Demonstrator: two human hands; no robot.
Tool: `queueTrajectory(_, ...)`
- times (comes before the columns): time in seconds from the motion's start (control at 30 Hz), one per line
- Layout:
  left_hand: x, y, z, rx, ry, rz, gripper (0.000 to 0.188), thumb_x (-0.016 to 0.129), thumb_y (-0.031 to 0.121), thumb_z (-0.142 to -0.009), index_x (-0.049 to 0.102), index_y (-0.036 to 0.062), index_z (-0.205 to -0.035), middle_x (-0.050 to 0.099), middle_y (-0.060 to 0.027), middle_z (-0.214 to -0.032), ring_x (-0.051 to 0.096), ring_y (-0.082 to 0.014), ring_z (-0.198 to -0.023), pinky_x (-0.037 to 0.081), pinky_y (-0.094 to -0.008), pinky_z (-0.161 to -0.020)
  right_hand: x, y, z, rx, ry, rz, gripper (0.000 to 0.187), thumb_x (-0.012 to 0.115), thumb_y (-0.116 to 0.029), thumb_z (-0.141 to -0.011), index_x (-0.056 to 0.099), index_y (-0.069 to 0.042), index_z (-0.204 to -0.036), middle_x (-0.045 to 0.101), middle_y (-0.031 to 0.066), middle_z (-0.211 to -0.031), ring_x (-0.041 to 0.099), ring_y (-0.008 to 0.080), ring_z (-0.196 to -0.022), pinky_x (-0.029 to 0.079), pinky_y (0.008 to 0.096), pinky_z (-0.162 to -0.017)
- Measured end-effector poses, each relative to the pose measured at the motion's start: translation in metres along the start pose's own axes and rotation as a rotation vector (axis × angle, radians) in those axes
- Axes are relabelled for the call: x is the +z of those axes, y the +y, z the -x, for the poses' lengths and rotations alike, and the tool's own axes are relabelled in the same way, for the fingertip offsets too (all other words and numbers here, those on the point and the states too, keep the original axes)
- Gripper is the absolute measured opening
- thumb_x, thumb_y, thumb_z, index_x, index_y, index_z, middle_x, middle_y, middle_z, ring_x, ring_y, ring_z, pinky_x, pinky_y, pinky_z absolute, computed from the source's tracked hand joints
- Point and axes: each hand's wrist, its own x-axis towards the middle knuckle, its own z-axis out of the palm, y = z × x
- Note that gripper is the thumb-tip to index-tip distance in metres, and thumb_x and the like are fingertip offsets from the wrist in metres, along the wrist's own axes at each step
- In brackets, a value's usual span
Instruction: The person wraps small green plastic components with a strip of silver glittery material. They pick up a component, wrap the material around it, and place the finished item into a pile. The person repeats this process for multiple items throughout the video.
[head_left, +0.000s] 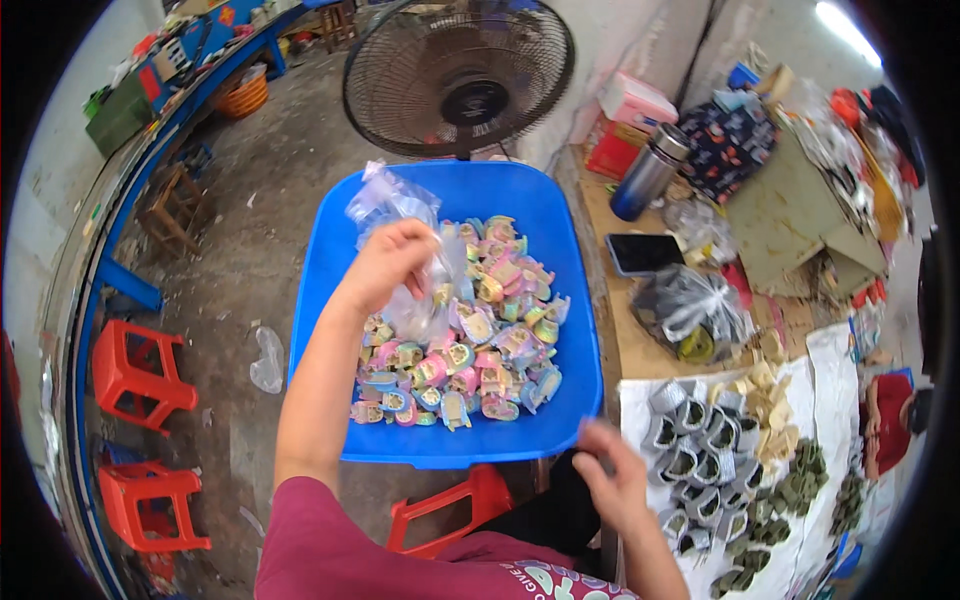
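Note:
My left hand [392, 265] is closed on a crumpled clear plastic bag [425, 305], which hangs over the left part of a big blue plastic tub [470, 446]. Many small cupped pieces [480, 375] in pastel pink, yellow and blue lie heaped in the tub, some of them hidden by the bag. Just outside the tub's near right corner is my right hand [615, 478], slightly blurred. Its thumb stands apart from the fingers, and nothing shows in it.
A large fan [460, 75] stands beyond the tub. To the right, a table bears a steel-and-blue flask [650, 172], a phone [643, 254], plastic bags and rows of grey cupped pieces [705, 455]. Red stools [145, 375] stand at left; another [440, 515] is below the tub.

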Motion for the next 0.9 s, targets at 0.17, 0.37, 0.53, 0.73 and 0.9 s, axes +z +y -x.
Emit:
queueTrajectory(0.17,0.123,0.054,0.065,-0.071,-0.726,-0.091,0.008,0.059,0.011,-0.09,0.06,0.0045,-0.094,0.058,0.002,-0.072,0.056,-0.0042,-0.058,0.049,-0.0212,-0.048,-0.015,-0.081,-0.044,-0.601,0.087,0.345,0.083,0.082,-0.021,-0.067,0.041,-0.004,-0.137,0.041,0.0201,-0.139,0.037,0.0356,-0.132,0.03,0.0451,-0.108)
queueTrajectory(0.37,0.196,0.084,0.077,0.073,-0.797,-0.293,0.007,0.059,0.012,-0.091,0.061,0.0045,-0.092,0.057,0.004,-0.07,0.053,-0.0024,-0.056,0.043,-0.0183,-0.047,-0.072,-0.032,0.012,-0.062,-0.082,-0.356,0.018,0.064,-0.009,-0.086,0.066,0.0,-0.101,0.067,0.0025,-0.08,0.065,0.0144,-0.072,0.052,0.029,-0.069)
queueTrajectory(0.53,0.261,0.074,0.064,0.032,-0.711,-0.293,0.012,0.059,0.016,-0.091,0.06,0.0045,-0.088,0.054,0.0047,-0.06,0.046,-0.0021,-0.046,0.037,-0.0181,-0.04,-0.105,-0.014,0.076,0.173,0.129,-0.871,0.013,0.067,-0.012,-0.086,0.066,-0.001,-0.094,0.066,0.0058,-0.079,0.064,0.0131,-0.068,0.051,0.0264,-0.064)
queueTrajectory(0.73,0.332,0.05,0.056,0.092,-0.789,-0.477,0.011,0.059,0.016,-0.091,0.06,0.0048,-0.088,0.053,0.0058,-0.061,0.045,-0.0007,-0.046,0.034,-0.0178,-0.038,-0.137,0.026,0.117,-0.135,0.183,-1.276,0.035,0.057,-0.036,-0.094,0.065,-0.002,-0.092,0.066,0.009,-0.087,0.063,0.0173,-0.076,0.052,0.0317,-0.067)
queueTrajectory(0.9,0.355,0.039,0.069,0.066,-0.768,-0.417,0.012,0.058,0.016,-0.091,0.06,0.0047,-0.088,0.055,0.004,-0.061,0.047,-0.0026,-0.045,0.035,-0.0193,-0.038,-0.129,0.01,0.123,-0.022,0.375,-0.885,0.054,0.057,-0.038,-0.094,0.045,-0.004,-0.134,0.057,0.0051,-0.124,0.06,0.0203,-0.099,0.051,0.0348,-0.083)
